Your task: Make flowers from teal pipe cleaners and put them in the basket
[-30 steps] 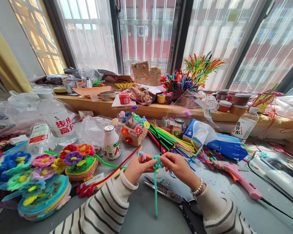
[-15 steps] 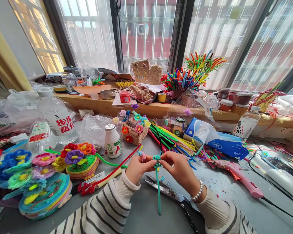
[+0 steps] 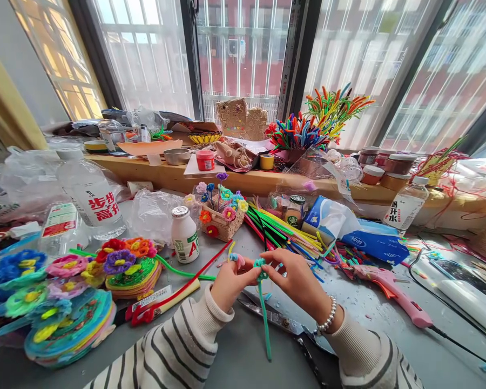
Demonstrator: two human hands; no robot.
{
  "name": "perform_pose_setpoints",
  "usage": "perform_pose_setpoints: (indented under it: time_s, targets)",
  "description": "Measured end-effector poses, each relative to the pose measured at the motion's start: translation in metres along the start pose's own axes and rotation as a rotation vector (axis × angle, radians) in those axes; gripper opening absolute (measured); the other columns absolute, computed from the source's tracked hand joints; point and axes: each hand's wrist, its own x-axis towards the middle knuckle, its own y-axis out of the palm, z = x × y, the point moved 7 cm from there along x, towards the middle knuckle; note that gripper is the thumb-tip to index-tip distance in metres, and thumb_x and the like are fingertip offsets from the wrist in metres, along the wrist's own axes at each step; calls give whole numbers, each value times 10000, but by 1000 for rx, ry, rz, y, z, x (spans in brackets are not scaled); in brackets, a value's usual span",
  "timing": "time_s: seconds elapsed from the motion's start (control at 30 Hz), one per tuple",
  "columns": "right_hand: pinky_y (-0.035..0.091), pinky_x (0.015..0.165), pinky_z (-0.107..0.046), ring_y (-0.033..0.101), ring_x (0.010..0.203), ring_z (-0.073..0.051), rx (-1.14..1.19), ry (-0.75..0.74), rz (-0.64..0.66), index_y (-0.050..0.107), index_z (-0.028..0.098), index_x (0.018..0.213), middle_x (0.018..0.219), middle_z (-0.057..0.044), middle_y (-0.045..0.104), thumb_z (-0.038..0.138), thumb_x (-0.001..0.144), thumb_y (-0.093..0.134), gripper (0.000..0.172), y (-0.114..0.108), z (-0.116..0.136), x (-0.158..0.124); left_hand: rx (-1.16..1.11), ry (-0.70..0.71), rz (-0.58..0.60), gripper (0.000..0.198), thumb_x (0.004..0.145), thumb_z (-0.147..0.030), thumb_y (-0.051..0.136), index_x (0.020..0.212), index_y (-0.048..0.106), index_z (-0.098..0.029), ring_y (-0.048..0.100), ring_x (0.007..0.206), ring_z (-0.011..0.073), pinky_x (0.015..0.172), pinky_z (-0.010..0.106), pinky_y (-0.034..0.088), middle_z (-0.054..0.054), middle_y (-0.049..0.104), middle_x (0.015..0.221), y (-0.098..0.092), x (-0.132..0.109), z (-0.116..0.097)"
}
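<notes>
A small teal pipe-cleaner piece (image 3: 260, 266), bunched at the top, sits between the fingertips of both hands, and one long tail hangs from it over the grey table. My left hand (image 3: 234, 281) pinches it from the left, and a small pink and blue piece (image 3: 238, 259) shows at its fingers. From the right, my right hand (image 3: 294, 278) pinches the same teal piece; a beaded bracelet circles that wrist. Metal scissors (image 3: 285, 322) with black handles lie on the table behind and below the hands.
Flower-topped coiled pieces (image 3: 71, 324) stand at left, near a white bottle (image 3: 185, 235) and a flower basket (image 3: 222, 219). Loose pipe cleaners (image 3: 283, 232) lie beyond the hands. A pink glue gun (image 3: 397, 294) with a cord rests at right. Jars and craft items line the wooden sill (image 3: 243, 181).
The view has shifted slightly. Both hands keep their pinch on the teal piece, and its hanging tail has swung a little to the right.
</notes>
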Motion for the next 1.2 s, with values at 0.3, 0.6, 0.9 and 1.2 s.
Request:
perform_pose_setpoints:
  time_s: [0.3, 0.6, 0.9, 1.2]
  targets:
    - [404, 548, -221, 522, 583, -116, -21, 6, 45, 563, 171, 747, 669, -17, 584, 215, 707, 481, 101, 2, 3, -1, -39, -39, 33, 243, 491, -263, 666, 624, 532, -111, 553, 559, 107, 551, 240, 453, -20, 525, 598, 4, -3, 7]
    - [379, 592, -237, 479, 649, -132, -292, -225, -32, 531, 154, 682, 676, -41, 530, 183, 775, 383, 178, 7, 19, -8, -186, -108, -27, 190, 464, -197, 684, 564, 550, -106, 549, 545, 93, 577, 220, 444, -26, 556, 549, 1, -7, 3]
    - [423, 573, -227, 505, 604, -105, -32, -121, 35, 516, 190, 954, 743, -19, 554, 185, 721, 465, 238, 2, 13, -4, -82, 17, 56, 222, 415, -183, 706, 540, 541, -103, 539, 485, 99, 511, 220, 433, -24, 562, 490, 3, -2, -5]
    - [477, 586, -254, 558, 641, -126, 647, 268, -122, 504, 133, 799, 762, -53, 585, 309, 698, 492, 204, -6, -21, -2, -346, -127, 194, 249, 574, -188, 616, 814, 584, -127, 574, 789, 171, 733, 258, 423, 65, 640, 785, 11, -11, -14]
